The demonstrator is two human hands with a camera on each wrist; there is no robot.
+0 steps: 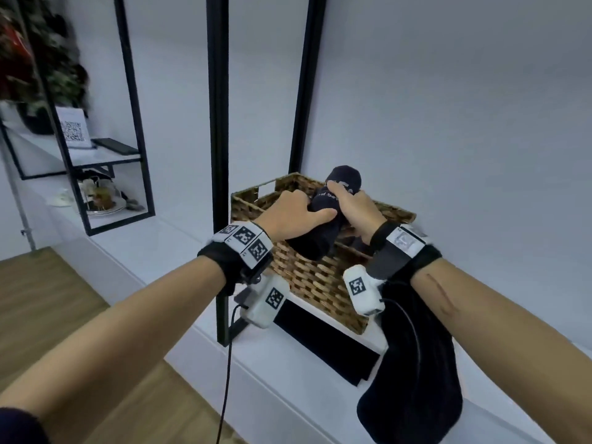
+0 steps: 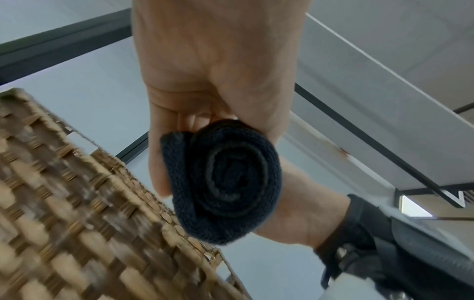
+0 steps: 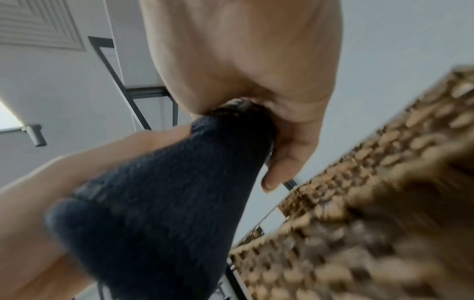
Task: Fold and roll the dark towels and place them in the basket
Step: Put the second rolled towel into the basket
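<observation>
A dark rolled towel (image 1: 330, 216) hangs tilted over the open top of the woven basket (image 1: 320, 283), held by both hands. My left hand (image 1: 294, 216) grips its lower half; the left wrist view shows the spiral end of the rolled towel (image 2: 223, 182) inside the curled fingers (image 2: 159, 162). My right hand (image 1: 352, 206) grips the upper half, and the right wrist view has the rolled towel (image 3: 166, 203) running down from the palm. Another dark towel (image 1: 413, 363) droops unrolled over the shelf edge under my right forearm.
The basket stands on a white shelf (image 1: 179, 248) against the wall, between black metal frame posts (image 1: 219, 155). A flat black strip (image 1: 326, 344) lies in front of the basket. Farther left are a QR-code sign (image 1: 73, 131), a plant and a plate of small items.
</observation>
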